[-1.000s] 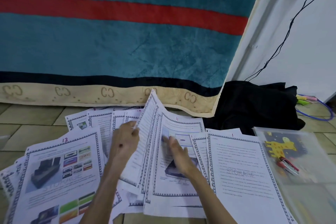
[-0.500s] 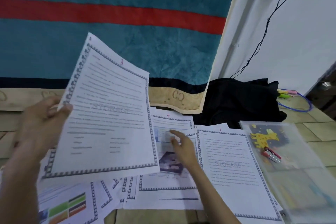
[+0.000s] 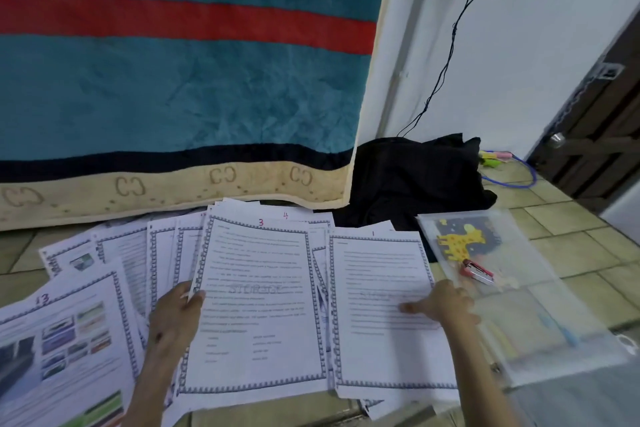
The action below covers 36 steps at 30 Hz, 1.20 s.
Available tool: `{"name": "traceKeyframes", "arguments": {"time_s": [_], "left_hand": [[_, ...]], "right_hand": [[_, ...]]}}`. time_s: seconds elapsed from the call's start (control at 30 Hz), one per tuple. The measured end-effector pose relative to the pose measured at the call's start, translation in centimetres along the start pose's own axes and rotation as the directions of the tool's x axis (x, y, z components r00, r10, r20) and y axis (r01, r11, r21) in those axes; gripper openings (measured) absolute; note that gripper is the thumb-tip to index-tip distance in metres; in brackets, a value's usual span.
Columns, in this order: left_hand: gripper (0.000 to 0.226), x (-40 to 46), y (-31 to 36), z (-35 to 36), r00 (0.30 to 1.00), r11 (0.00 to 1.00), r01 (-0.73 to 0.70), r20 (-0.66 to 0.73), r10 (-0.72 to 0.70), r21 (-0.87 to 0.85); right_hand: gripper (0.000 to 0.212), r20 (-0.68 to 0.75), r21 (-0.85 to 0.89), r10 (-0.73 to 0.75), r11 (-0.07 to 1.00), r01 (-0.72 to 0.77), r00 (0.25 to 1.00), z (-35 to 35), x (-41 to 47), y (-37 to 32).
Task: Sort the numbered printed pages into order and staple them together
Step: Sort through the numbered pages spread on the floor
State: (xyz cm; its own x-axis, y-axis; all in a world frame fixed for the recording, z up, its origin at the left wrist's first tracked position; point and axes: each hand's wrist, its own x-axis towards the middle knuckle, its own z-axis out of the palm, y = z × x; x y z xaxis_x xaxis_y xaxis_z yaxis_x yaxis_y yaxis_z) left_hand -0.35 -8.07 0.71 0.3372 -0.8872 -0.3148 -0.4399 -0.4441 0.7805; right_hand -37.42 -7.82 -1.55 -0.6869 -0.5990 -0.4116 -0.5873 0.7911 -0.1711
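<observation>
Pages [image 3: 162,253] lie fanned across the tiled floor [image 3: 588,253], at the foot of a teal blanket [image 3: 173,87] with a red stripe. Page 3 [image 3: 256,305] sits on top in the middle, flat or nearly so. Left hand [image 3: 173,319] holds its left edge, grip pinching the sheet, thumb on the printed face. Page 4 [image 3: 298,217] peeks out behind it, number only. Page 1 [image 3: 377,350] lies just beside page 3 on the right. Right hand [image 3: 446,303] rests at its right edge, thumb pressed flat on the paper; cannot tell whether the other fingers curl under the sheet. Page 13 [image 3: 62,340], with colour photos, lies at far left. Clear plastic folder [image 3: 519,305] to the right of page 1, giraffe picture inside. Red stapler [image 3: 478,272] rests on the folder, near the right hand, not touching. Black cloth [image 3: 412,177] bunched against the wall behind.
</observation>
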Motion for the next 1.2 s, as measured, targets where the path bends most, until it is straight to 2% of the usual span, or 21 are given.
{"name": "traceKeyframes", "arguments": {"time_s": [0.1,0.2,0.23,0.33,0.5,0.63,0.7,0.77,0.87,0.93,1.03,1.07,1.13,1.2], "left_hand": [[0.043,0.3,-0.3,-0.1,1.0,1.0,0.002,-0.008,-0.002,0.015],[0.044,0.5,-0.5,-0.1,1.0,1.0,0.001,0.0,-0.001,0.007],[0.044,0.5,-0.6,-0.2,1.0,1.0,-0.003,0.002,0.003,0.006],[0.044,0.7,-0.9,-0.1,1.0,1.0,-0.004,0.011,0.005,-0.016],[0.044,0.5,-1.0,-0.2,1.0,0.999,-0.006,0.01,0.006,-0.034],[0.046,0.6,-1.2,-0.7,1.0,0.999,-0.011,0.015,0.012,-0.031],[0.045,0.7,-1.3,-0.7,1.0,0.999,-0.015,0.017,0.015,-0.039],[0.045,0.8,-1.3,-0.5,0.999,0.998,-0.015,0.027,0.016,-0.062],[0.044,1.0,-1.3,0.1,0.997,0.989,0.026,0.077,-0.015,-0.144],[0.044,1.2,-1.1,0.5,0.988,0.971,0.107,0.134,-0.079,-0.216],[0.034,1.0,-0.3,1.0,0.974,0.951,0.138,0.213,-0.079,-0.277],[0.038,1.1,-0.1,1.0,0.968,0.937,0.148,0.239,-0.073,-0.316],[0.053,1.0,0.2,1.3,0.947,0.907,0.176,0.318,-0.049,-0.382],[0.08,0.7,0.3,1.7,0.936,0.934,0.139,0.352,-0.015,-0.329]], "right_hand": [[0.108,0.013,0.025,-0.069,0.997,0.069,0.998,0.6,0.1,-0.6],[0.116,0.006,0.09,-0.078,0.993,0.077,0.997,1.1,0.7,-0.8],[0.112,0.014,0.088,-0.089,0.992,0.087,0.996,1.1,0.7,-0.8],[0.076,0.049,0.091,-0.157,0.984,0.152,0.986,0.2,-0.3,-1.3],[0.06,0.111,0.259,-0.2,0.952,0.166,0.973,-1.5,-0.5,-1.2],[0.036,0.008,0.396,-0.306,0.875,0.278,0.952,-5.3,-1.4,-0.3],[0.035,-0.037,0.487,-0.375,0.803,0.344,0.926,-7.9,-1.9,0.1],[0.062,-0.059,0.655,-0.438,0.661,0.366,0.897,-9.9,-1.7,0.6],[0.086,0.004,0.865,-0.536,0.425,0.266,0.844,-10.2,-1.8,0.1],[0.085,0.057,0.901,-0.588,0.379,0.213,0.807,-8.6,-2.5,-1.4],[0.039,0.111,0.888,-0.59,0.42,0.186,0.8,-4.0,-4.3,-3.8],[0.037,0.135,0.875,-0.59,0.448,0.183,0.796,-2.0,-4.7,-4.3],[0.048,0.192,0.852,-0.602,0.494,0.173,0.775,1.8,-5.8,-5.1],[0.043,0.208,0.815,-0.61,0.54,0.209,0.765,4.2,-6.7,-5.5]]}}
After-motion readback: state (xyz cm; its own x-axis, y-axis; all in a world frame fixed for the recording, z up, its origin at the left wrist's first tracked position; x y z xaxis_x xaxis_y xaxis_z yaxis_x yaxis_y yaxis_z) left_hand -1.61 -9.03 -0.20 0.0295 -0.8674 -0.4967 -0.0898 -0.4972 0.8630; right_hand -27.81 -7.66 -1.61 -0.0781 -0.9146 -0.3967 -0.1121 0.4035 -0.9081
